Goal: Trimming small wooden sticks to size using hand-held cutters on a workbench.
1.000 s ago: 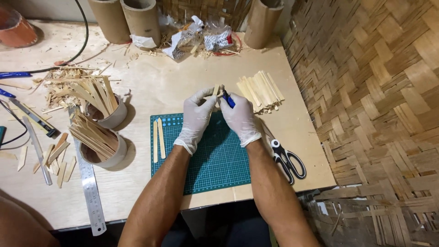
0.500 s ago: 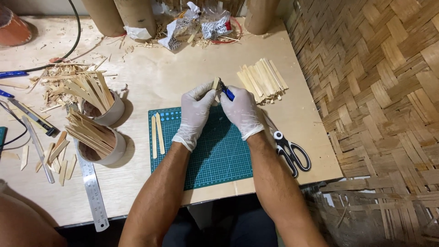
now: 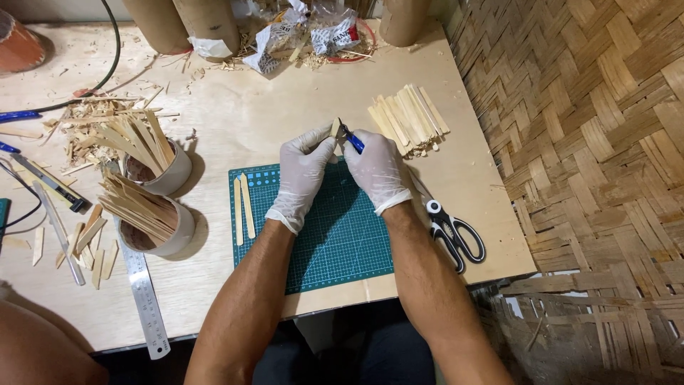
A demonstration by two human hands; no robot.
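Gripping a short bamboo strip (image 3: 334, 129), the left hand (image 3: 303, 175) in a white glove is seen just above the far edge of the green cutting mat (image 3: 335, 242), its thumb and fingers closed on the strip. Only the upper end of the strip shows; the rest is hidden behind the gloved fingertips. The right hand (image 3: 377, 167), also gloved, is clamped on a blue-handled craft knife (image 3: 350, 137), whose handle is mostly buried in the fist, so only a short blue part and the dark tip can be made out. The tip is held against the strip, between the 2 hands, though the exact contact point is too small to tell.

On the mat's left part, 2 finished strips (image 3: 243, 207) are laid side by side. Right of the mat, black-handled scissors (image 3: 453, 233) are laid on the wooden table (image 3: 285, 107), their blades partly covered by the right forearm. Beyond the mat, to its upper right, a bundle of cut bamboo strips (image 3: 408, 120) is stacked. Left of the mat, 2 white cups (image 3: 165, 203) are filled with more strips, and a steel ruler (image 3: 144, 296) is laid beside them. Further left, tools are cut off by the frame edge. Cardboard tubes (image 3: 206, 25) at the table's far side are cropped at the top.
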